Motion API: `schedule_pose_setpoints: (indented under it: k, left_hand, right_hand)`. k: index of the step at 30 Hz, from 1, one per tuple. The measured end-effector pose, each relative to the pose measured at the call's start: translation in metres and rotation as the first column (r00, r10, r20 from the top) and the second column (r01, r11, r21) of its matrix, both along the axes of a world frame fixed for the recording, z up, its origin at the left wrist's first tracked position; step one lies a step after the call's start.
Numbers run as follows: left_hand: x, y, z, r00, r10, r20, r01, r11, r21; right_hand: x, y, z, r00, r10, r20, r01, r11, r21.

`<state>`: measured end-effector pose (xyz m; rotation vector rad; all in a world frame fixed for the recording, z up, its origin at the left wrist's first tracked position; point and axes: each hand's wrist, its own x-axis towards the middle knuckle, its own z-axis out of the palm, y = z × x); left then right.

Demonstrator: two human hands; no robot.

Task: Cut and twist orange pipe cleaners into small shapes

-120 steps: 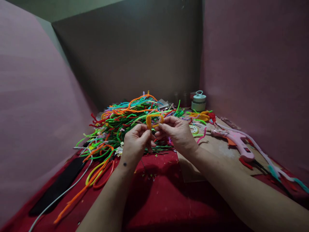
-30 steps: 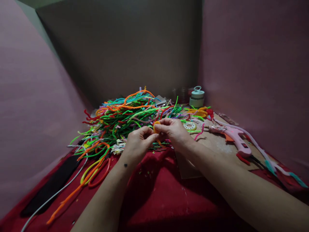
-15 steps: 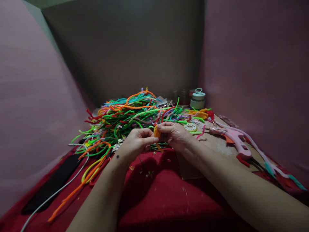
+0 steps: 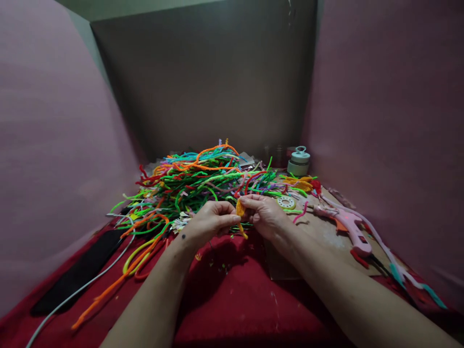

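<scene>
Between both hands is an orange-yellow pipe cleaner (image 4: 240, 209), bent into a small shape with a short tail hanging below. My left hand (image 4: 217, 217) is closed, thumb and fingers pinching its left side. From the right, my right hand (image 4: 263, 212) pinches the upper part with thumb and forefinger. Just behind the hands lies a big heap of coloured pipe cleaners (image 4: 203, 181), mostly green with red, orange, blue and pink. A cluster of white stamen-like bits (image 4: 181, 222) sits beside my left hand.
To the right, a pink glue gun (image 4: 351, 223) lies on a cardboard sheet (image 4: 319, 241). Nearby are a white-and-yellow ring with holes (image 4: 286, 202) and a pale green lidded jar (image 4: 299, 162). At left, a white cable (image 4: 90, 285) crosses a black strip (image 4: 76, 273) on red cloth (image 4: 232, 309).
The view has tilted, so the scene sits slightly lower. Both hands keep their pinch on the pipe cleaner, whose tail now hangs more steeply downward.
</scene>
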<state>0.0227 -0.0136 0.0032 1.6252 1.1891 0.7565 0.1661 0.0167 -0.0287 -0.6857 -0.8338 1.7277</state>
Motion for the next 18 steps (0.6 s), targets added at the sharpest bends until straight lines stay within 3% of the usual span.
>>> schedule_pose_setpoints:
  k: [9,14,18]
  left_hand:
    - [-0.0022,0.0019,-0.0004,0.99,0.057,0.126,-0.058,0.998,0.01]
    - [0.0022,0.002,-0.0028,0.985,0.153,0.082,-0.157,0.986,0.05]
    - [-0.0017,0.0044,-0.004,0.962,0.236,0.136,-0.237,0.971,-0.003]
  right_hand:
    - [0.0007,-0.0025,-0.0019,0.997,0.058,0.05,-0.061,0.995,0.077]
    - [-0.0014,-0.0019,-0.0022,0.996,0.078,0.037,-0.081,0.994,0.078]
    - [-0.0028,-0.0046,0.0006,0.985,0.074,0.155,-0.093,0.989,0.116]
